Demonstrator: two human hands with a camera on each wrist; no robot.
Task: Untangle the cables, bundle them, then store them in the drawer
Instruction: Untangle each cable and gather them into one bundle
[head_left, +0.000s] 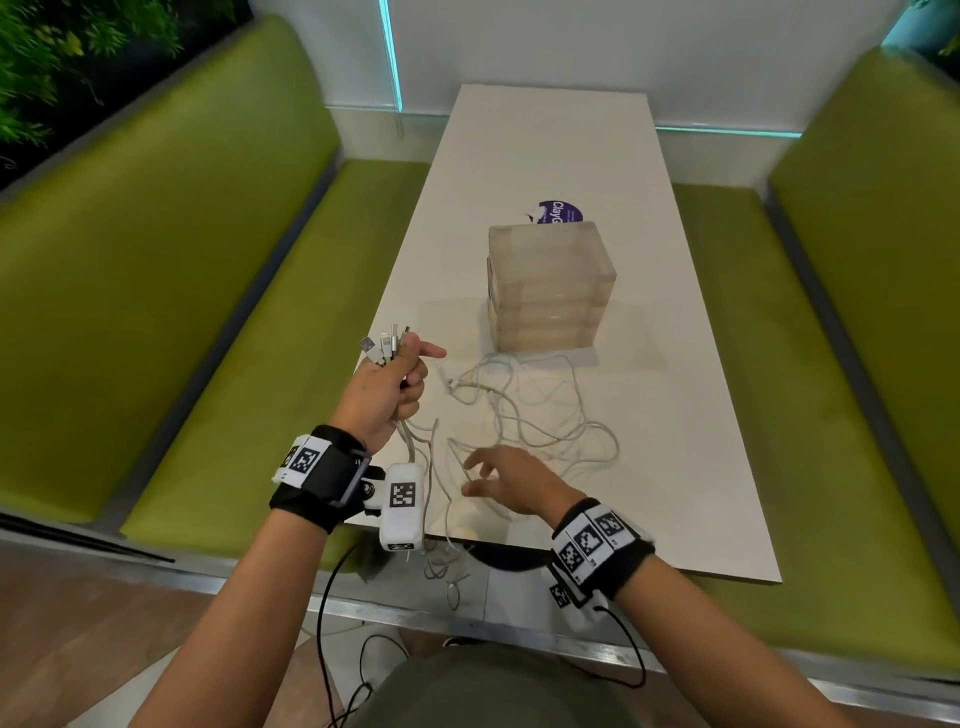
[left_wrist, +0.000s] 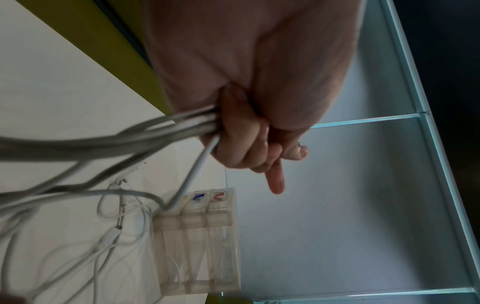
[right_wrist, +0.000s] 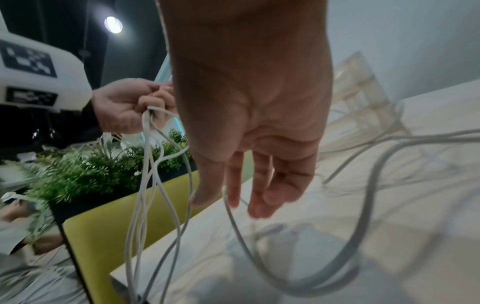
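The left hand (head_left: 390, 385) grips a bunch of white cables (head_left: 524, 410) by their plugs above the table (head_left: 675, 441); the right hand (head_left: 511, 480) hovers open. Behind the clear drawer box (head_left: 550, 286), a purple sticker (head_left: 560, 212) reads "Clay".

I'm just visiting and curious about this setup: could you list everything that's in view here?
cables: several, white-grey, loose on the table, one end of each gathered in the left hand, some hanging over the near edge
connectors: several, silver, sticking up from the left fist
drawer unit: one, clear plastic, mid-table
sticker: one, purple, behind the drawer unit
table: one, white
benches: two, green, either side
left hand: grips the cables
right hand: fingers spread, holds nothing, over the cables
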